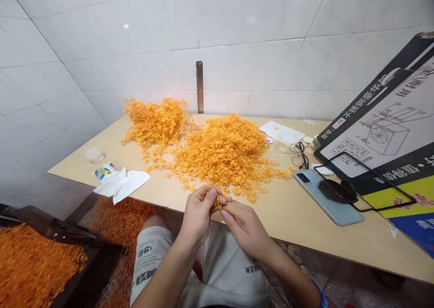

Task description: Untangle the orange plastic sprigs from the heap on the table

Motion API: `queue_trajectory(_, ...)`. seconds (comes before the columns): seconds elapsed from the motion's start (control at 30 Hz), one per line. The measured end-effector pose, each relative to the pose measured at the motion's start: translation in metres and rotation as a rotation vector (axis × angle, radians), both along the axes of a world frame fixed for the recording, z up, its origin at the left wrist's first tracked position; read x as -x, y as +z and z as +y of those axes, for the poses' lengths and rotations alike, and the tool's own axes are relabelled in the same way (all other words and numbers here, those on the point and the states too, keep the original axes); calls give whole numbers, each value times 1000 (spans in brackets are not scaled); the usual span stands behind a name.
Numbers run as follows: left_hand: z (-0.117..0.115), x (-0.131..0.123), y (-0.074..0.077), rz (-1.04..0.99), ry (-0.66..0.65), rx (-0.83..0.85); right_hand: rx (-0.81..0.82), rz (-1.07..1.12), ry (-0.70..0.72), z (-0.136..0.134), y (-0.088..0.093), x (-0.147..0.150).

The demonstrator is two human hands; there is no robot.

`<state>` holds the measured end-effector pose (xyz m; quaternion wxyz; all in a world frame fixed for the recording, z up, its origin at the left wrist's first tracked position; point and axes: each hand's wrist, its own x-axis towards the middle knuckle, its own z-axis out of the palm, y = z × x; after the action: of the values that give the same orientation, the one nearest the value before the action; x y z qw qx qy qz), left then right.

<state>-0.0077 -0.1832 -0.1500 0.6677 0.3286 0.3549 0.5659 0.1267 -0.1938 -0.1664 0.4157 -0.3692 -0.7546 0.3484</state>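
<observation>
My left hand (202,205) and my right hand (242,222) meet just in front of the table's near edge, above my lap. Pinched between their fingertips is a small orange plastic piece (219,202), mostly covered by the fingers. Both hands are closed on it, thumbs on top. Right behind them spreads a large heap of thin, branched orange plastic pieces (227,152), with loose bits scattered around its edge. A second tangled orange pile (156,122) stands farther back on the left.
On the table (288,217), a phone (327,197), glasses (300,156) and a printed carton (386,140) lie right; tissue (124,183), a snack packet (106,170) and a clear cup (93,154) lie left. A black container (101,272) holds more orange pieces; others cover the floor.
</observation>
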Motion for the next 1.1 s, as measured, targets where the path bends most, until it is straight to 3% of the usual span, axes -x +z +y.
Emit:
queue_trajectory(0.1, 7, -2, 7, -154, -18, 127, -51, 52, 65, 7, 4, -4)
queue_trajectory(0.2, 22, 10, 16, -183, 98, 172, -87, 96, 149, 10, 12, -8)
queue_trajectory(0.3, 41, 32, 24, -174, 340, 83, -35, 102, 212, 9, 14, -14)
queue_trajectory(0.4, 56, 46, 24, 56, 446, -106, 84, 172, 119, 9, 5, -21)
queue_trajectory(0.57, 74, 31, 9, 794, 297, -391, 225, 315, -52, 14, -5, -26)
queue_trajectory(0.63, 83, 22, 4, 978, 206, -486, 244, 330, -108, 15, -5, -26)
queue_trajectory(0.73, 91, 14, 4, 1122, 81, -499, 320, 405, -238, 18, -6, -28)
queue_trajectory(0.87, 71, 7, 6, 1067, 23, -556, 431, 648, -331, 21, -5, -30)
queue_trajectory(1.03, 24, -12, -1, 807, -234, -543, 556, 876, -346, 18, -1, -22)
queue_trajectory(1.1, 15, -19, -6, 740, -225, -507, 583, 927, -309, 15, -3, -19)
